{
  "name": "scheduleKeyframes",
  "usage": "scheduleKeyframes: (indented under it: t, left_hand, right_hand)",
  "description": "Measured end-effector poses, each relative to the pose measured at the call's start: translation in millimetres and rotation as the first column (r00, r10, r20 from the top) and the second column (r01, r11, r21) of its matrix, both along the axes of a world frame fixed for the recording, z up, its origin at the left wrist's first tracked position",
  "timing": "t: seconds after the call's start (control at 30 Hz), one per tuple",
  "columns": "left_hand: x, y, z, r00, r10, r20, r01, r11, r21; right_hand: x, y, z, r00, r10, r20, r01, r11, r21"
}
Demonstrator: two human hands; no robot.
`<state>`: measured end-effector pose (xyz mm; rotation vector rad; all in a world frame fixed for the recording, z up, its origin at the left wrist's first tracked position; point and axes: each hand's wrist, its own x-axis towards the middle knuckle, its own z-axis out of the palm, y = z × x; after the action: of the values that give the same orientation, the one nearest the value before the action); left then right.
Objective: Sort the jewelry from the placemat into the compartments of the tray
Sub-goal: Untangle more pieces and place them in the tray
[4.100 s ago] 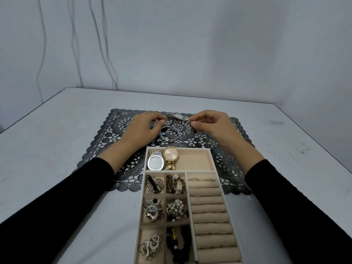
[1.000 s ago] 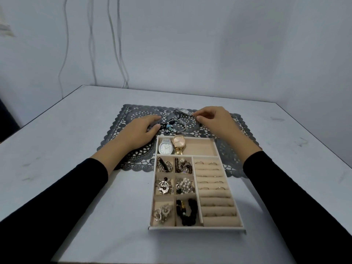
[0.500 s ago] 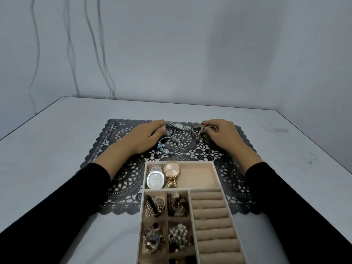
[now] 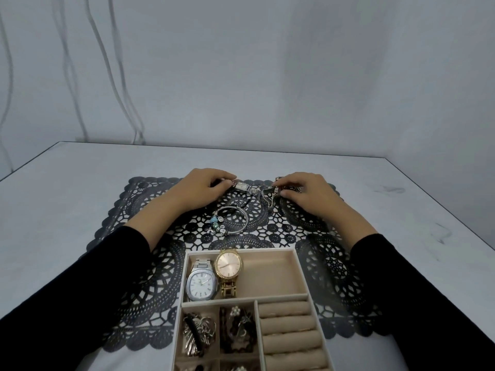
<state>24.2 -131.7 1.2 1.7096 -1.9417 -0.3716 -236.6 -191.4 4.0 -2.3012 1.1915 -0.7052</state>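
Observation:
A small rectangular-faced watch (image 4: 242, 186) lies stretched across the far side of the black lace placemat (image 4: 150, 266). My left hand (image 4: 199, 191) pinches its left band end. My right hand (image 4: 302, 192) pinches the dark clasp end (image 4: 269, 195) of its band on the right. A silver bangle with blue charm beads (image 4: 227, 223) lies on the placemat nearer me. The beige tray (image 4: 301, 277) sits at the near edge. Its large top compartment holds a silver watch (image 4: 201, 285) and a gold watch (image 4: 229, 269).
The tray's small left compartments hold mixed jewelry pieces (image 4: 199, 334), and ring rolls (image 4: 290, 328) fill its right side. Around the placemat spreads the white table (image 4: 67, 188), with its edges at far left and right. Cables (image 4: 115, 76) hang on the wall behind.
Over the last second the camera came closer and tilted, so the tray's near end is out of frame. Both hands stayed at the small watch, now pinching its two band ends.

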Motion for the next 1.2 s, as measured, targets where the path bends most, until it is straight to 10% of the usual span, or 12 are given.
scheduleKeyframes:
  t: [0.57,1.2]
  left_hand:
    - [-12.2,-3.6,5.0,0.953,0.299,0.049,-0.293,0.951,-0.095]
    - [-27.4,-7.5,8.1,0.975,0.217,-0.058,-0.209,0.971,0.115]
  right_hand:
    - [2.5,2.4,7.9,0.939,0.105,0.328,-0.159,0.977,0.142]
    - [12.3,15.2,5.2,0.857,-0.027,0.515,-0.116,0.963,0.242]
